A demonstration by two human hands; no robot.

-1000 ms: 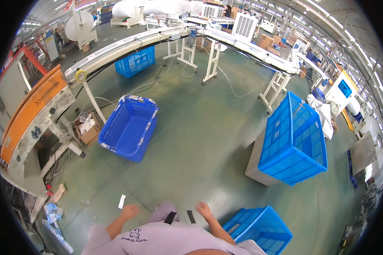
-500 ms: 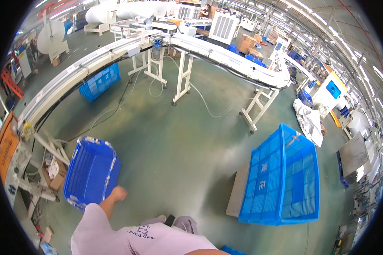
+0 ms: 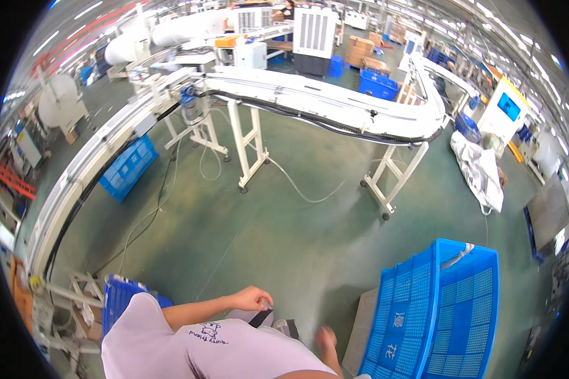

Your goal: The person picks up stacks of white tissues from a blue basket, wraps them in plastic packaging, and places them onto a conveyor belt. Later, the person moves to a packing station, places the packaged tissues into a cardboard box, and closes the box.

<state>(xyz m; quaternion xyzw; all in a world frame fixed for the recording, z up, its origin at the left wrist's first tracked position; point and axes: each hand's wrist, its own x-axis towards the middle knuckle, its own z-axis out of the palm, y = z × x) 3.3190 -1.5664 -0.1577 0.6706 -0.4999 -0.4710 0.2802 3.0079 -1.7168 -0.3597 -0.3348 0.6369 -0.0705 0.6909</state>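
Note:
My left hand is in front of my waist, its fingers loosely bent and partly apart, with nothing visible in it. My right hand hangs low at my right side, smeared by motion, so its fingers cannot be made out. Nearest to it stands a tall light-blue mesh crate, apart from the hand, on a pale grey base. A dark-blue plastic bin is at my left, partly hidden behind my sleeve.
A white curved conveyor on cream legs bends across the space ahead. Below its left stretch sits another light-blue crate. A thin hose lies on the green floor. White sacking lies at the right.
My view has shifted, with the conveyor appearing nearer and the dark-blue bin now lower and mostly covered. My left hand has come from beside that bin to my waist; my right hand has appeared.

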